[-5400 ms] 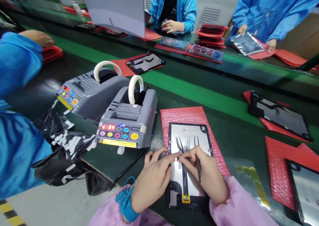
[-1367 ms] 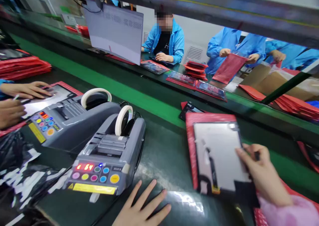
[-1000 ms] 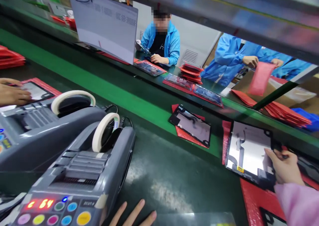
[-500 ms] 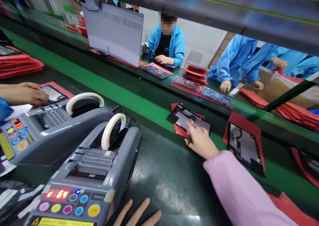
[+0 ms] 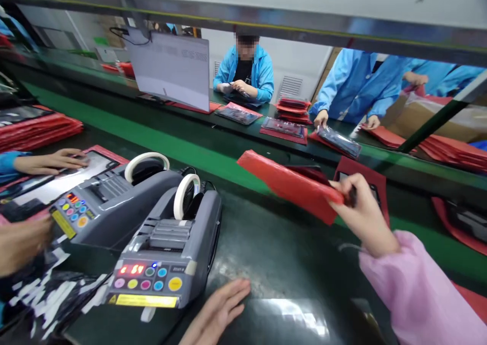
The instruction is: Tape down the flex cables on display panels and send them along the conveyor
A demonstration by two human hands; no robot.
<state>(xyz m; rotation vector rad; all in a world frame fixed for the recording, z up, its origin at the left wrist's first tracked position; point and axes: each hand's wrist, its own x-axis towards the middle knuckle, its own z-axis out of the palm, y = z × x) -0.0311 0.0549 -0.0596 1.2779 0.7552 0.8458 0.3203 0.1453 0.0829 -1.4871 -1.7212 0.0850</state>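
Note:
My right hand [image 5: 363, 213] is closed on the near right corner of a red foam sheet [image 5: 291, 185], which is tilted up above the green belt. Behind the sheet a dark screen panel [image 5: 310, 172] shows in part; the rest of it is hidden. A small dark thing also shows at my fingers, too blurred to name. My left hand [image 5: 218, 309] is open, fingers stretched out, low over the dark tabletop. Beside it stands a grey tape dispenser [image 5: 171, 241] with a white tape roll [image 5: 186, 195] and a lit display.
A second tape dispenser [image 5: 114, 198] stands to the left, near a co-worker's hands. Cut tape strips [image 5: 47, 309] lie at the lower left. Another screen panel on a red sheet [image 5: 382, 182] lies beyond my right hand. Across the belt [image 5: 213, 154], people in blue handle panels.
My right hand has gone from touching the panel flat on the belt to gripping its red sheet, now lifted and tilted. More of my left hand shows. The view has shifted.

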